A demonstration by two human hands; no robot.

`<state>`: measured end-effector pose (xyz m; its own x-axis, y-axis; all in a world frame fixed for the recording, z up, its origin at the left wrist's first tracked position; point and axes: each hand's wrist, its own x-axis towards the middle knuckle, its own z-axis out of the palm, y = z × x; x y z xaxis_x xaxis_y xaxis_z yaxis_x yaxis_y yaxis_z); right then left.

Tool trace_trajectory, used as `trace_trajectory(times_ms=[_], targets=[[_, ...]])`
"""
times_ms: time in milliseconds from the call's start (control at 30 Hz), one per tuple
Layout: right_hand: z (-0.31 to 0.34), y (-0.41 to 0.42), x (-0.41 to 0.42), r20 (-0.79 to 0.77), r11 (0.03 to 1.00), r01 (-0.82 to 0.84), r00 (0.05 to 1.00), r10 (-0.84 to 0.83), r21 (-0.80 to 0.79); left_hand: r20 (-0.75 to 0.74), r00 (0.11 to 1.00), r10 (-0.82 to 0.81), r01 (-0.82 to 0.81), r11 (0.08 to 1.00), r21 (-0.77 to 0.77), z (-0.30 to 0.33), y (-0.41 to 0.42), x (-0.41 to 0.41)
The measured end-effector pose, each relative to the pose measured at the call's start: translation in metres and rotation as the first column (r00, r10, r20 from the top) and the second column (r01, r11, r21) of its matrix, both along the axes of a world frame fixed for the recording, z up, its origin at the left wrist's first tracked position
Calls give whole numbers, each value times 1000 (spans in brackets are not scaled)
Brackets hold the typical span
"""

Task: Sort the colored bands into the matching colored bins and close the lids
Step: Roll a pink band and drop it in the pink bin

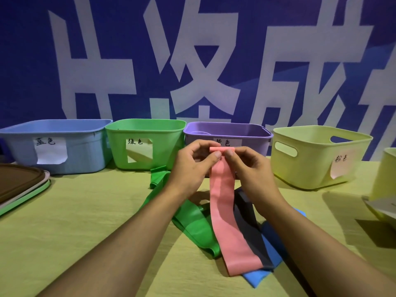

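Both hands hold the top end of a pink band (227,213) above the table, in front of the purple bin (252,133). My left hand (192,163) and my right hand (246,166) pinch its upper edge side by side, and its lower end rests on the table. Under it lie a green band (192,224), a dark grey band (250,228) and a blue band (270,249). Behind stand a blue bin (81,144), a green bin (162,146) and a yellow bin (315,159), each with a paper label.
Stacked lids, brown on top with a green one below (19,187), lie at the left edge. Another yellow bin (383,179) stands at the far right with a grey lid (381,205) leaning by it. A blue banner forms the back wall.
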<state>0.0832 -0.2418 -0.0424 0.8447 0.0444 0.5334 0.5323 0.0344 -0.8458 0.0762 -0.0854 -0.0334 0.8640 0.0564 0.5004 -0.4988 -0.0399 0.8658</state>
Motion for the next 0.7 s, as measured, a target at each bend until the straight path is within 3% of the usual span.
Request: trace_trajectory(times_ms=[433,700], targets=[[-4,-1,4,53,999,-15,998,16,-34,-125,992,-8,9,1000,8,0,-5,-4],[-1,-2,0,-46,1000,2,999,-2,6,-71,997,39,-33,996,81,-2,-4,-2]])
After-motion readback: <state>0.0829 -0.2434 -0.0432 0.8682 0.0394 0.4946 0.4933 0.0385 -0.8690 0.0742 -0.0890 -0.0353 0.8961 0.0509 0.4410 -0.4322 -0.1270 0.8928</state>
